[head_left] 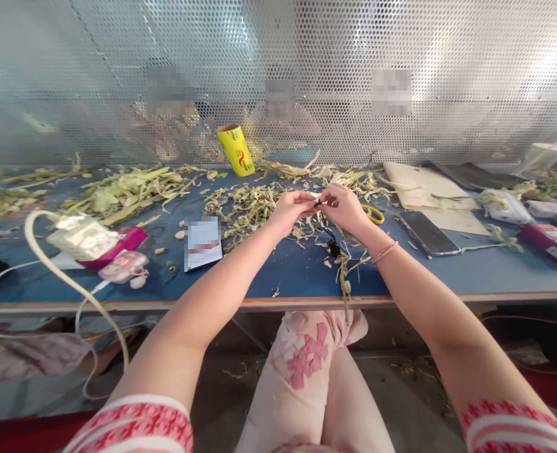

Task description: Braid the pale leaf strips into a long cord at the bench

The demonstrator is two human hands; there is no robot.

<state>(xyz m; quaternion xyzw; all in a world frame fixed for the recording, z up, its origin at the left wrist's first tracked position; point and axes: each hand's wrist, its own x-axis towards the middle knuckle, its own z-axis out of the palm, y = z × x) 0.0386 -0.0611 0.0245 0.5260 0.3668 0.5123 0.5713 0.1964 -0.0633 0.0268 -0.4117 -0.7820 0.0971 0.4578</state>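
My left hand [292, 212] and my right hand [343, 207] meet over the table with their fingertips pinched together. Between the fingertips is a small dark piece [319, 202], too small to name. Just below my right hand, a tangle of black cord or thread [334, 246] lies on the table. Beside my right wrist is a yellow loop [375, 214], partly hidden by the hand. A heap of dry, pale green plant strips [245, 214] spreads behind and to the left of my hands. One dried stalk [345, 283] hangs over the table's front edge.
On the blue table [278, 283] a yellow cardboard tube [236, 151] stands tilted at the back. Phones [429, 233] lie right and left [204, 244]. A charger with white cable [83, 236] sits left. Brown paper [429, 189] is back right, before a perforated metal screen [278, 50].
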